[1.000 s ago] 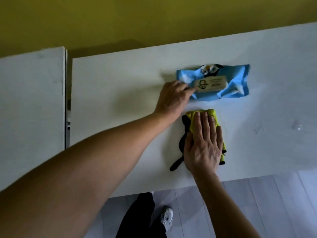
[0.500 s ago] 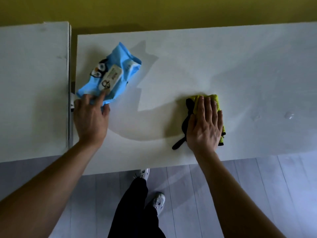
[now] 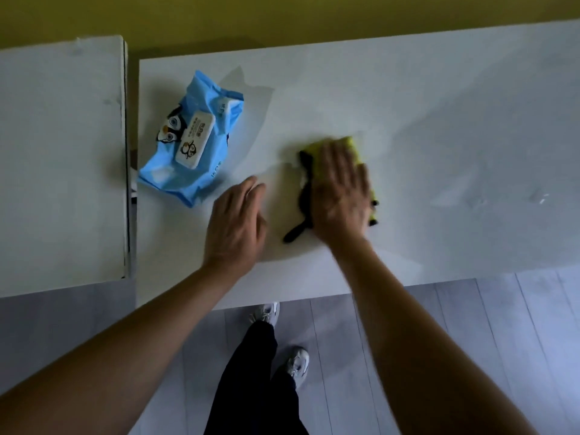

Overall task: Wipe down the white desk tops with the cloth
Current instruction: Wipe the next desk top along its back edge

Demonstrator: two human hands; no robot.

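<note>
Centrally, a folded yellow cloth with a black edge and trailing black strap [image 3: 351,146] is pressed flat onto the wide white desk top [image 3: 439,120] by the right hand [image 3: 340,191]. The fingers of that hand are laid out straight and together over the cloth, though they are blurred by motion, and only the far yellow corner, the black left edge and the strap are left showing around the palm.

Just to the left of the cloth, the left hand [image 3: 235,224] is seen above the same desk top, its fingers loosely extended and nothing held in it; whether the surface is touched cannot be told.

Further left of the cloth, near the desk's left edge, a crumpled light-blue plastic pack of wet wipes with a white flip lid and a penguin picture [image 3: 191,142] is laid at a slant.

Beyond a narrow gap past the pack, a second white desk top [image 3: 62,167] is seen. A yellow wall [image 3: 282,17] runs behind both desks. Below the cloth, past the desk's near edge, grey floorboards [image 3: 470,340], a dark trouser leg [image 3: 251,381] and pale trainers [image 3: 296,361] are visible.
</note>
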